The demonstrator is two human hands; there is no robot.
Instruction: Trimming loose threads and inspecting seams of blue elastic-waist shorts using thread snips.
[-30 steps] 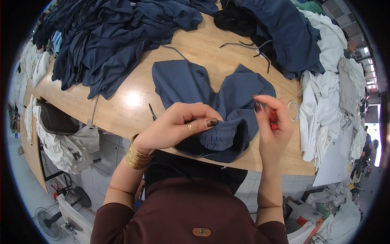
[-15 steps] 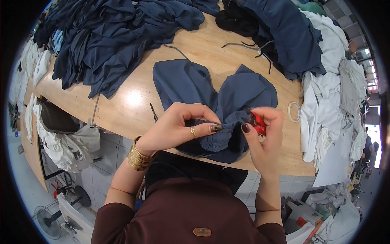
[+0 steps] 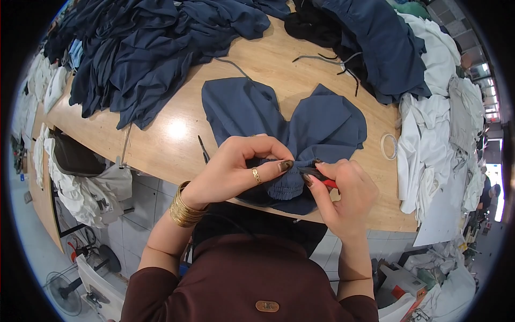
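Observation:
Navy blue shorts (image 3: 327, 121) lie on the table before me, legs spread away from me and gathered elastic waistband (image 3: 284, 188) nearest me. My left hand (image 3: 241, 166), with a gold ring and bangles, is closed on the waistband, pinching its edge between thumb and fingers. Just right of it, my right hand (image 3: 346, 196) is closed around small red-handled snips (image 3: 328, 183). Their dark front part points left and meets the waistband edge close to my left thumb. My fingers hide most of the tool, and I cannot tell what its tip touches.
A large heap of navy garments (image 3: 145, 53) covers the far left; another navy pile (image 3: 381, 48) with dark cords is far right. White garments (image 3: 424, 139) hang along the right side. A tape roll (image 3: 388, 146) and a thin black tool (image 3: 203, 149) lie beside the shorts.
My right hand has turned and moved slightly left and down, bringing the snips' dark end to the waistband edge. My left hand keeps its pinch in nearly the same place.

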